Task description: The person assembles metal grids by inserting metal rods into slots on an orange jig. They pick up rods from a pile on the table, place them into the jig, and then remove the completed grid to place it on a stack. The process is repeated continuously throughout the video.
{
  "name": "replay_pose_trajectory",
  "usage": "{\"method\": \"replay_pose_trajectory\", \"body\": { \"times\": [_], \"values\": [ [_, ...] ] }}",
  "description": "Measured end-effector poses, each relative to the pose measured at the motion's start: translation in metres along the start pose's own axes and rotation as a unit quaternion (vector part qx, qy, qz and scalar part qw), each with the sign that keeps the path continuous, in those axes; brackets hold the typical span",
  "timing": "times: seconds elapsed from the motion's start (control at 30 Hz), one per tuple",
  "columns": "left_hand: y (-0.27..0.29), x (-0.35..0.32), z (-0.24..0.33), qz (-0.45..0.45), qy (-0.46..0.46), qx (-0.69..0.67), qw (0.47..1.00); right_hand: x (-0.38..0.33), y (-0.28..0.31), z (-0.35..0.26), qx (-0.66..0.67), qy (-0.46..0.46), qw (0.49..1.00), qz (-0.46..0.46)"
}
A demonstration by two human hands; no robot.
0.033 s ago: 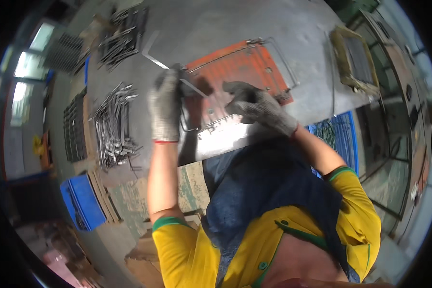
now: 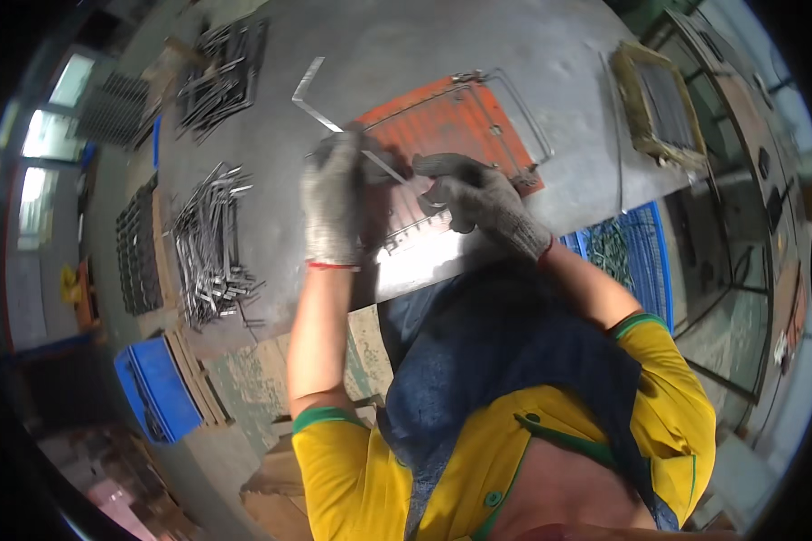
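Note:
My left hand (image 2: 336, 194), in a pale knitted glove with dark fingers, is closed round a thin bent metal strip (image 2: 317, 114). The strip's angled far end sticks up beyond the fingers, and its straight near end slants down toward my right hand (image 2: 483, 197). That gloved hand has its fingers curled at this near end and appears to pinch it; the fingertips partly hide the contact. Beneath both hands lies an orange ribbed plate (image 2: 451, 122) with metal rods along its edges. A bent wire frame (image 2: 525, 113) projects from the plate's right side.
Loose metal strips (image 2: 209, 243) form a heap on the left of the metal table (image 2: 379, 45), with more bent pieces (image 2: 221, 77) behind. A yellowish-rimmed frame (image 2: 659, 104) rests at the right. Below the table edges are a blue crate (image 2: 645, 248) and a blue bin (image 2: 158, 388).
My left hand has shifted right with the bent strip, bringing the strip's near end to my right hand's fingers. My right hand has moved slightly left.

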State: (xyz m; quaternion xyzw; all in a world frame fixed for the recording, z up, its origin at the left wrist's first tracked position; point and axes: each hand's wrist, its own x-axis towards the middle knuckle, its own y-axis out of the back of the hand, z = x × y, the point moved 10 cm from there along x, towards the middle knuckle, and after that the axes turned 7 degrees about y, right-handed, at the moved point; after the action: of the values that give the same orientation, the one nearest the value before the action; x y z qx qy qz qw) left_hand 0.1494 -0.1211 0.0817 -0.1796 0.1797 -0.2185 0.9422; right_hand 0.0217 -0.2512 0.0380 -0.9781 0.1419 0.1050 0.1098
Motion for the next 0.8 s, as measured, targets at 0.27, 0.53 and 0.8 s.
{"method": "replay_pose_trajectory", "body": {
  "times": [0.27, 0.53, 0.8],
  "values": [
    [-0.079, 0.054, -0.129, -0.111, 0.123, -0.042, 0.985, -0.036, 0.11, 0.026, 0.063, 0.123, 0.982, 0.132],
    [-0.099, 0.078, -0.133, -0.063, 0.102, 0.352, 0.928, -0.029, 0.129, 0.037, -0.102, 0.165, 0.962, 0.192],
    [-0.14, 0.068, -0.112, -0.031, -0.351, 0.715, 0.603, -0.019, 0.123, 0.026, -0.403, 0.148, 0.891, 0.15]
  ]
}}
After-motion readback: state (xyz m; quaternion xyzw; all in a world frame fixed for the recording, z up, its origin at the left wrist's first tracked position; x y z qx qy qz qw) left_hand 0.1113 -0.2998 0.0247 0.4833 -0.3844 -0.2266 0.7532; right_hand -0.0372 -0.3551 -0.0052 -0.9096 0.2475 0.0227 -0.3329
